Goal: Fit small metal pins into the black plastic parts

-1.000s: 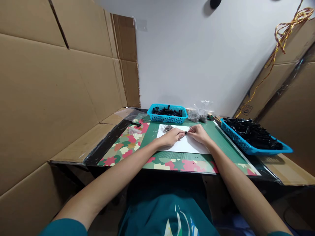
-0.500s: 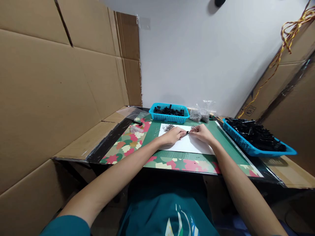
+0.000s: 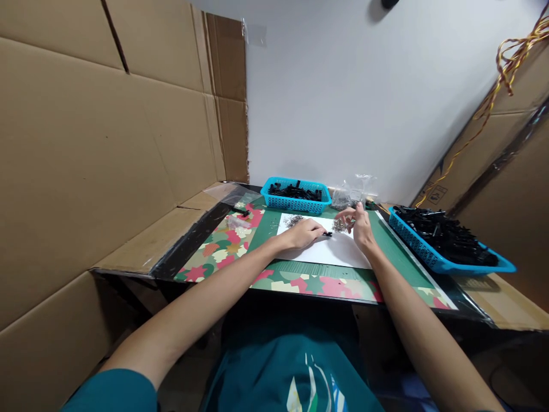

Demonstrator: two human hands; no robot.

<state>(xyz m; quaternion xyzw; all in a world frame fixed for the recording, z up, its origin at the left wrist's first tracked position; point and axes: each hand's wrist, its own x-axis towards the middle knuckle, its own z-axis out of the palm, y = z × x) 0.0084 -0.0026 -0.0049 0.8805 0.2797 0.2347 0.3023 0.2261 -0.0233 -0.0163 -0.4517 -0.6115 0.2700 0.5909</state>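
right hand [image 3: 361, 229]: away from the black piece [image 3: 328, 234] since the earlier frame, fingers apart at a metal pile [image 3: 340, 225], two o'clock of it
left hand [image 3: 302, 234]: fingers clamped on the piece, end exposed, likely to steady it
white sheet [image 3: 323, 255]: beneath, perhaps so tiny parts show
rear basket [image 3: 294, 203]: eleven o'clock, black parts inside
side basket [image 3: 454, 265]: three o'clock, heaped
metal pile: partly blocked by right fingers

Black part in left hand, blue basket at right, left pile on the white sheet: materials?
Black part: perhaps plastic, going by its dark colour; finish too small to tell.
Blue basket: likely molded plastic, smooth sheen, perforated wall.
Left pile: probably bare metal, silvery-grey look.
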